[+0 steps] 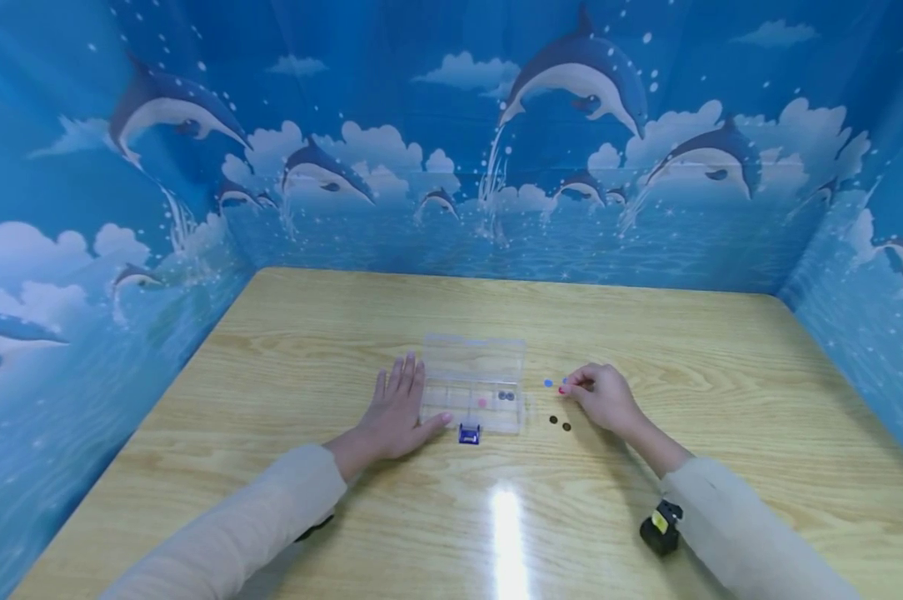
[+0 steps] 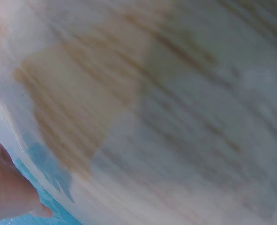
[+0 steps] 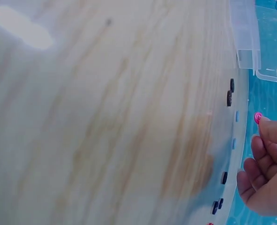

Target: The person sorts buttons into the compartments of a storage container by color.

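Note:
A clear divided plastic box [image 1: 451,426] stands with its lid [image 1: 476,360] raised at the back. Inside are a pink button [image 1: 482,403] and two grey buttons [image 1: 506,396]. My left hand [image 1: 397,419] lies with straight fingers along the box's left side, thumb over its front left corner. In the left wrist view only part of that hand [image 2: 9,187] shows. Right of the box, my right hand [image 1: 605,402] pinches a red-pink button [image 3: 258,117] between thumb and index finger, above the table. Two dark buttons [image 3: 229,97] and two blue buttons [image 3: 237,116] lie nearby.
A small blue-purple piece [image 1: 469,434] sits at the box's front edge. More dark buttons [image 3: 224,178] lie on the wood-grain table [image 1: 331,308], partly screened by my right hand in the head view. A blue dolphin-print curtain [image 1: 391,225] surrounds the table's back and sides.

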`<control>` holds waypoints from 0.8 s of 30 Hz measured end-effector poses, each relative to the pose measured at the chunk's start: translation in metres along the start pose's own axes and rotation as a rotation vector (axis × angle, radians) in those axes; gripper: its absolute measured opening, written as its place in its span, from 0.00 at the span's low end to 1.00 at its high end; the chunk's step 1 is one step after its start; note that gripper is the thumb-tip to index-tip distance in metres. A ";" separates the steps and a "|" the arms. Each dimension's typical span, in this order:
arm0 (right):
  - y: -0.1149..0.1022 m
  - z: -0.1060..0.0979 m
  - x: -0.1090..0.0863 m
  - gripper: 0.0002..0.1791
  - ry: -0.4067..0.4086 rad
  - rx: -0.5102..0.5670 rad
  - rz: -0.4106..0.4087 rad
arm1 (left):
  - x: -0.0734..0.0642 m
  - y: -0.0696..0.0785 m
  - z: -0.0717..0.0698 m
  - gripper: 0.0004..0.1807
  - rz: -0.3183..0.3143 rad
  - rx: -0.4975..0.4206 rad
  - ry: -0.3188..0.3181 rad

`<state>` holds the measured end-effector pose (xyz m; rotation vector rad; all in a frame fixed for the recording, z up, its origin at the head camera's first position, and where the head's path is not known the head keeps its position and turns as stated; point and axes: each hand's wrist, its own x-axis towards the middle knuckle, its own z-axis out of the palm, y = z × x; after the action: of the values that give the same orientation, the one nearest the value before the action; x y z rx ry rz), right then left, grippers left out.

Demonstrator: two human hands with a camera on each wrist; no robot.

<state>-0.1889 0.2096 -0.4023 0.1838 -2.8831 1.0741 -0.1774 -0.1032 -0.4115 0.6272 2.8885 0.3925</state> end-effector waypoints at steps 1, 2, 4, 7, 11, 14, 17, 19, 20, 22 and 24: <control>-0.001 0.000 -0.001 0.07 -0.002 0.006 0.011 | 0.000 0.000 0.000 0.50 0.000 0.001 0.000; -0.001 0.000 -0.001 0.07 -0.003 0.010 0.021 | 0.000 0.000 0.000 0.50 0.001 0.000 0.001; -0.002 0.000 -0.002 0.08 -0.004 0.020 0.039 | 0.000 0.000 0.000 0.50 0.002 0.003 0.001; -0.003 0.000 -0.003 0.08 -0.012 0.041 0.062 | 0.000 0.000 0.000 0.50 0.002 0.005 0.000; -0.005 0.001 -0.003 0.07 -0.022 0.074 0.069 | 0.000 0.001 0.000 0.50 0.002 0.005 -0.001; -0.007 0.002 -0.004 0.07 -0.022 0.097 0.067 | 0.000 0.001 0.000 0.50 0.002 0.006 -0.002; -0.011 0.002 -0.005 0.07 -0.019 0.117 0.077 | -0.001 0.001 0.000 0.50 -0.002 0.008 -0.005; -0.014 0.002 -0.006 0.08 -0.015 0.127 0.084 | -0.001 0.001 0.000 0.50 -0.003 0.006 -0.005; -0.015 0.003 -0.006 0.08 -0.013 0.133 0.091 | -0.001 0.001 -0.001 0.50 -0.003 0.006 -0.004; -0.016 0.003 -0.006 0.08 -0.012 0.150 0.103 | -0.001 0.001 -0.001 0.50 -0.002 0.003 -0.001; -0.017 0.005 -0.005 0.09 -0.018 0.164 0.113 | -0.001 0.001 -0.001 0.50 0.002 0.002 0.004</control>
<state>-0.1816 0.1942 -0.3950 0.0381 -2.8508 1.3353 -0.1759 -0.1029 -0.4101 0.6298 2.8929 0.3912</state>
